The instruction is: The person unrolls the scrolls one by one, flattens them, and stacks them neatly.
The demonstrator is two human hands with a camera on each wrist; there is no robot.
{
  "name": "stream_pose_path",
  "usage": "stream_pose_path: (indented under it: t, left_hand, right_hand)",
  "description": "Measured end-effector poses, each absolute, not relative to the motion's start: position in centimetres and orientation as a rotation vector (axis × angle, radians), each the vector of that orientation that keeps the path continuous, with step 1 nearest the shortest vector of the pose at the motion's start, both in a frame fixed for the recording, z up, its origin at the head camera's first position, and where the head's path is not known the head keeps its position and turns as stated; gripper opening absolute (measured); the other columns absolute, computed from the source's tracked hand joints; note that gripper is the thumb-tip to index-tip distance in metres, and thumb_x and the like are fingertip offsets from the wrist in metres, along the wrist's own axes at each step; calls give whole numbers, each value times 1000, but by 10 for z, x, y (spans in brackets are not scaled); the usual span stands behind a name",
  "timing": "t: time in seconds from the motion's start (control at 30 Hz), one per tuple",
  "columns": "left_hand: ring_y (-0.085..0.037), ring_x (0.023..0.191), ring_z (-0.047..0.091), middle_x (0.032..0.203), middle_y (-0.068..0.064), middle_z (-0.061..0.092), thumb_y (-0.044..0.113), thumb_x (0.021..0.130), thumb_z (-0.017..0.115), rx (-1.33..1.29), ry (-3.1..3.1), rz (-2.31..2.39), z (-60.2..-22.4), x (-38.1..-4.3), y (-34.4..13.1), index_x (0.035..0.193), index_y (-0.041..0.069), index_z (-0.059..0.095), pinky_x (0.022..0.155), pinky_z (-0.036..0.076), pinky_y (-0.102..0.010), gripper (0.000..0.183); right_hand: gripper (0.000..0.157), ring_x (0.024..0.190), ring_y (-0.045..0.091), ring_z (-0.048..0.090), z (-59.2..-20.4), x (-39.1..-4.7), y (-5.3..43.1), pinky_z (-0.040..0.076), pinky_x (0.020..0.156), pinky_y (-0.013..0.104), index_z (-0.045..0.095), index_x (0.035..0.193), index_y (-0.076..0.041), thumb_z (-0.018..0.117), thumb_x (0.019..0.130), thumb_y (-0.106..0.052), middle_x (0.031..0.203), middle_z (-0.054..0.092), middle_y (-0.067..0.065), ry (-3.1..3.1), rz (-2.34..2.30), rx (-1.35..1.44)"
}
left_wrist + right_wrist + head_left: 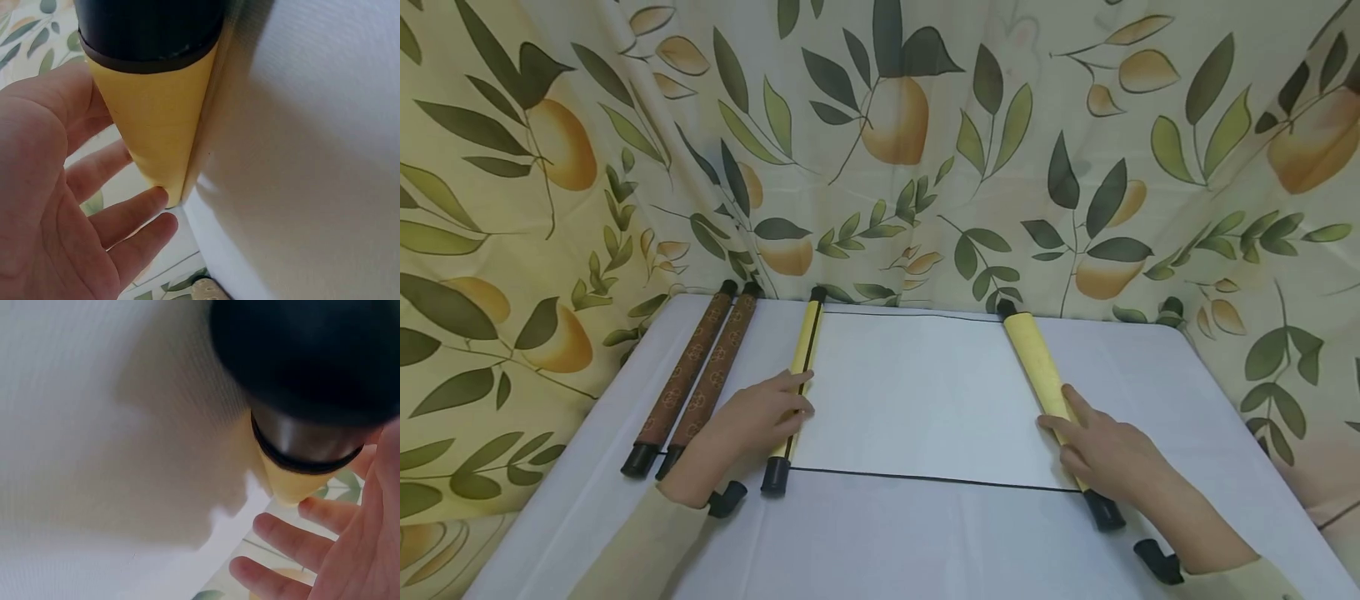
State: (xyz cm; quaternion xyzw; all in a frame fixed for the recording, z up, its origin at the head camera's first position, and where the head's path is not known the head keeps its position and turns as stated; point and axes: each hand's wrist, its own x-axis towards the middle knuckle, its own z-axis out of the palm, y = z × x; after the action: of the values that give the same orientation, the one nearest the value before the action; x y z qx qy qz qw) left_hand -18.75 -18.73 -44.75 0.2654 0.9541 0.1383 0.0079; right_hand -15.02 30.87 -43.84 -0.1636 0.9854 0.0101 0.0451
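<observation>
A hanging scroll (pixel 925 392) lies partly unrolled on the table, its blank white sheet face up with thin dark lines along both long edges. At its left end is a slim yellow rod (pixel 807 337) with black knobs; my left hand (pixel 763 417) touches it, fingertips laid across. A thicker yellow roll (pixel 1032 354) with black knobs forms the right end. My right hand (pixel 1108 446) rests on that roll, index finger and thumb across it. In both wrist views, the visible fingers are spread and fairly straight beside the yellow backing (pixel 147 119); other digits are partly hidden behind it.
Two rolled brown patterned scrolls (pixel 685 379) with black ends lie side by side left of my left hand. The white-covered table (pixel 925 542) ends at the back against a curtain (pixel 880 192) printed with fruit and leaves.
</observation>
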Motion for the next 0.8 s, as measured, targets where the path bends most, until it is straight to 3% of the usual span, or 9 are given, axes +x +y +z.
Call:
stream_pose_path:
  t: [0.17, 0.27, 0.57, 0.67, 0.8]
  left_hand:
    - [-32, 137, 48, 153, -5, 46, 32, 97, 65, 802, 2974, 396, -444, -186, -188, 101, 24, 76, 95, 52, -42, 14]
    - [-31, 134, 51, 153, -7, 46, 35, 94, 70, 801, 2988, 374, -443, -185, -189, 99, 24, 74, 95, 52, -42, 13]
    - [-39, 139, 44, 149, -9, 51, 24, 94, 68, 839, 2992, 326, -441, -186, -193, 100, 20, 77, 90, 54, -42, 12]
    - [-37, 135, 49, 148, -10, 52, 30, 92, 71, 838, 2997, 330, -441, -185, -195, 101, 20, 76, 88, 54, -41, 14]
    - [-28, 119, 62, 148, -10, 52, 35, 89, 74, 806, 3025, 308, -443, -184, -199, 101, 21, 74, 80, 54, -35, 18]
  right_hand:
    - [49, 108, 47, 62, -439, -150, 311, 51, 58, 43, 60, 136, -23, 69, 90, -38, 152, 32, 34, 3001, 44, -500]
    - [48, 105, 46, 63, -440, -150, 313, 50, 55, 41, 60, 135, -23, 70, 89, -35, 151, 33, 34, 3010, 40, -495]
    - [53, 92, 35, 63, -441, -151, 314, 38, 50, 31, 56, 142, -20, 61, 90, -22, 150, 31, 37, 2988, 30, -441]
    - [53, 87, 33, 63, -441, -151, 315, 37, 49, 31, 55, 142, -19, 62, 89, -21, 149, 34, 38, 2997, 38, -438]
    - [55, 92, 38, 66, -441, -154, 318, 43, 50, 35, 55, 141, -18, 69, 90, -32, 147, 36, 38, 2989, 69, -419]
